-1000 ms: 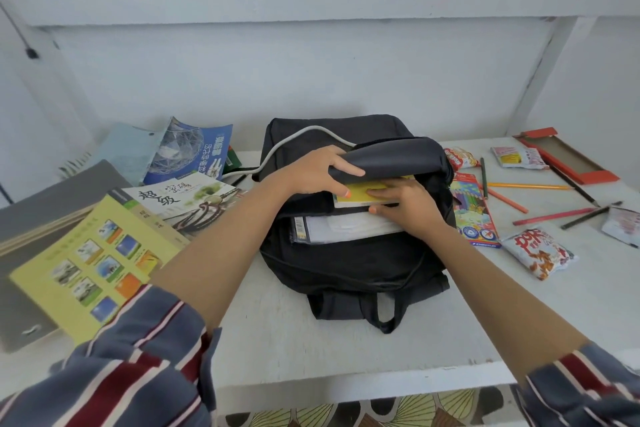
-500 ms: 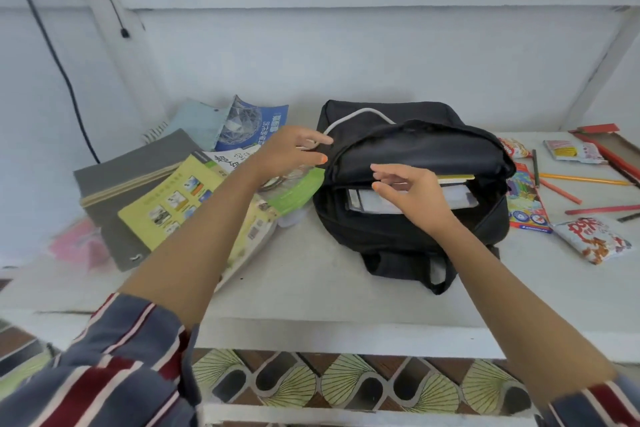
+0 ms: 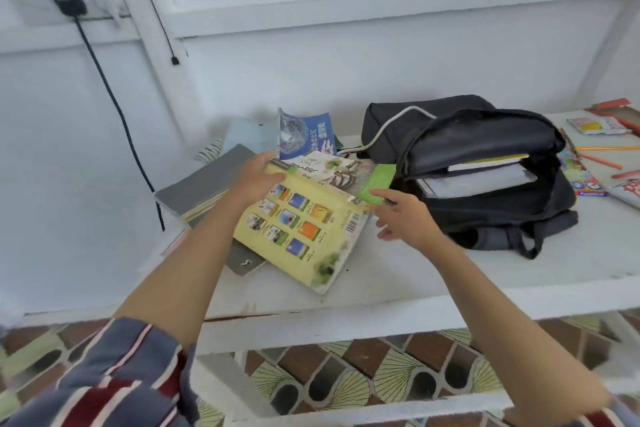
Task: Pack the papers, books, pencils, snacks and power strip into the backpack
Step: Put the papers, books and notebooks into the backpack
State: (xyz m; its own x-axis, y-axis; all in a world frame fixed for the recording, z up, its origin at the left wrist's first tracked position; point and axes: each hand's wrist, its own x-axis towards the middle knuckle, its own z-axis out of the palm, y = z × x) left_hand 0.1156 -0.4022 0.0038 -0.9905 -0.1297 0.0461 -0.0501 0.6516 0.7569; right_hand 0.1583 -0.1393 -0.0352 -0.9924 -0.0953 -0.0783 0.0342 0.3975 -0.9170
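Note:
A black backpack (image 3: 485,215) lies open on the white table (image 3: 398,277), with a yellow book and white papers (image 3: 485,173) showing in its mouth. My left hand (image 3: 258,172) grips the far corner of a yellow book (image 3: 301,229) with small pictures on its cover. My right hand (image 3: 403,215) hovers with loose fingers at the book's right corner, just left of the backpack. Under the yellow book lie a white-and-green book (image 3: 332,166), a blue book (image 3: 304,132) and grey notebooks (image 3: 201,184). Pencils (image 3: 602,158) and snack packets (image 3: 595,125) lie right of the bag.
A white cable (image 3: 388,125) runs over the backpack's back. A coloured pencil box (image 3: 581,177) sits against the bag's right side. A black cord (image 3: 114,97) hangs down the wall from a plug at the left. Patterned floor tiles (image 3: 346,378) show below the table edge.
The view has swung left. My left hand left the backpack flap and took the yellow book's corner. My right hand came out of the bag's mouth and moved left toward the book.

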